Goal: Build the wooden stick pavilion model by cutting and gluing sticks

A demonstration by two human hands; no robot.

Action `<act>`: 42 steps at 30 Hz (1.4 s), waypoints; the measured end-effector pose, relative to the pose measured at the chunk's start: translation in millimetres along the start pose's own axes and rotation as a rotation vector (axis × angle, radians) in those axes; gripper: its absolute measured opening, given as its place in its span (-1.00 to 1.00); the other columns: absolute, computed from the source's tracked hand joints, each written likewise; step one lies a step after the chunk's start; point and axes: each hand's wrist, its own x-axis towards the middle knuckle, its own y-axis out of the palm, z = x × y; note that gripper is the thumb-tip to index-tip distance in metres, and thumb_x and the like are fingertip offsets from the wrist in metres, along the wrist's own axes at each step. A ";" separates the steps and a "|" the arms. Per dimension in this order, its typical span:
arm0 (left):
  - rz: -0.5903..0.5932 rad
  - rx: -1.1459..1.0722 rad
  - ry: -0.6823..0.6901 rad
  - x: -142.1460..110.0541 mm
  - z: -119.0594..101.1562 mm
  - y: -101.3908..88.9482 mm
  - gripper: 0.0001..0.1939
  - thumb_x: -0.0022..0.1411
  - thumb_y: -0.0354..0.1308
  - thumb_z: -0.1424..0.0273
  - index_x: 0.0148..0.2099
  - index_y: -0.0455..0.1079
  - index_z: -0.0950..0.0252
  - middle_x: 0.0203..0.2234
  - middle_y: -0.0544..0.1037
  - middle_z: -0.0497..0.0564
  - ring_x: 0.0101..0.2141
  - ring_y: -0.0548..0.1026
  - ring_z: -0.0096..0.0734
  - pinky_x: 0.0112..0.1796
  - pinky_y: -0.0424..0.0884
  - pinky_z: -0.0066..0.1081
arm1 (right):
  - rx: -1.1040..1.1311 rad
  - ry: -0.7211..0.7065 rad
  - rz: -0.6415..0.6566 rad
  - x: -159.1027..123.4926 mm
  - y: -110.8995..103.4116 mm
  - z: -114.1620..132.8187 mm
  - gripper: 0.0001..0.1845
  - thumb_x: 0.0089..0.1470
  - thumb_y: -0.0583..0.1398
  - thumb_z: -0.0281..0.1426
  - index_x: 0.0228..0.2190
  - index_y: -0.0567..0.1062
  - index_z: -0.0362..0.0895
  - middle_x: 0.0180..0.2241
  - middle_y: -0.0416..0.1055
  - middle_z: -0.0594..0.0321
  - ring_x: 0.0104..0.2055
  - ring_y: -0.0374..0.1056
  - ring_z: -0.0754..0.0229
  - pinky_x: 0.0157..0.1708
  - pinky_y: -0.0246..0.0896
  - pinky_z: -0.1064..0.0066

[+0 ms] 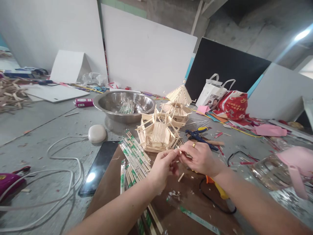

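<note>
My left hand [163, 168] and my right hand [198, 157] meet over the brown board, fingertips pinched together. Between them is a pale wooden stick [180, 151], apparently a piece of chopstick, mostly hidden by the fingers. Right behind the hands stands a model built of chopsticks [160, 132], with open slatted sides. A second stick model with a pointed roof [179, 94] rises behind it. Paper-and-plastic-wrapped chopsticks [134, 150] lie left of my left hand and under that forearm. A short cut stick [181, 177] rests on the board below the hands.
A steel basin [124, 106] holding wrapped chopsticks stands behind left. Blue-handled pliers [199, 136] lie right of the model. A phone [99, 169], white puck-like device [97, 133] and cable [70, 173] are left. An orange-and-yellow tool [218, 187] lies under my right forearm; a clear jar [266, 169] is farther right.
</note>
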 end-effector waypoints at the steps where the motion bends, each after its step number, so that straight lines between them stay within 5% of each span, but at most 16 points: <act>1: -0.001 -0.013 0.008 -0.4 -0.3 0.1 -0.72 -0.01 0.08 0.21 -0.46 0.32 0.36 -0.73 0.24 -0.13 -0.73 0.21 -0.64 -0.70 0.11 -0.57 | -0.027 -0.028 0.012 0.6 -0.2 0.0 -0.86 -0.02 0.01 -0.44 -0.44 0.37 -0.12 -0.49 0.37 0.20 -0.43 0.28 0.27 -0.42 0.13 0.47; 9: -0.013 -0.060 0.039 3.1 -1.8 -3.2 -0.74 -0.03 0.11 0.23 -0.40 0.33 0.35 -0.71 0.26 -0.13 -0.74 0.17 -0.69 -0.69 0.08 -0.59 | 0.083 -0.041 -0.005 0.2 1.2 -0.6 -0.75 0.01 0.01 -0.45 -0.24 0.37 -0.09 -0.28 0.37 0.16 -0.26 0.29 0.25 -0.27 0.20 0.43; 15: 0.012 -0.013 0.045 6.3 -2.5 -4.9 -0.73 0.02 0.05 0.19 -0.43 0.28 0.34 -0.63 0.37 -0.11 -0.77 0.19 -0.71 -0.71 0.05 -0.59 | 0.302 0.278 -0.105 15.6 -2.9 -1.0 -0.80 -0.02 0.05 -0.39 -0.31 0.39 -0.14 -0.33 0.33 0.19 -0.43 0.26 0.32 -0.41 0.20 0.46; 21: 0.007 0.038 0.028 8.3 -4.9 -7.7 -0.72 -0.01 0.08 0.20 -0.45 0.27 0.35 -0.71 0.32 -0.12 -0.76 0.16 -0.70 -0.73 0.04 -0.61 | 0.586 0.446 0.174 36.7 -2.0 -11.2 -0.83 -0.08 0.10 -0.33 -0.40 0.41 -0.13 -0.47 0.34 0.30 -0.50 0.22 0.34 -0.49 0.15 0.48; 25: 0.005 -0.017 0.017 8.4 -4.9 -10.2 -0.74 -0.01 0.10 0.22 -0.45 0.28 0.36 -0.69 0.32 -0.11 -0.75 0.18 -0.70 -0.71 0.05 -0.62 | 0.715 0.510 0.188 43.7 0.9 -17.0 -0.87 -0.14 0.13 -0.35 -0.48 0.36 -0.16 -0.54 0.31 0.34 -0.51 0.20 0.34 -0.49 0.13 0.48; 42: -0.096 -0.180 -0.008 19.7 7.6 -19.8 -0.75 -0.03 0.13 0.28 -0.34 0.34 0.37 -0.69 0.34 -0.14 -0.80 0.16 -0.73 -0.74 -0.03 -0.62 | 0.598 0.542 0.083 49.9 18.1 -30.8 -0.82 -0.13 0.11 -0.32 -0.44 0.39 -0.15 -0.47 0.37 0.28 -0.46 0.24 0.30 -0.40 0.16 0.43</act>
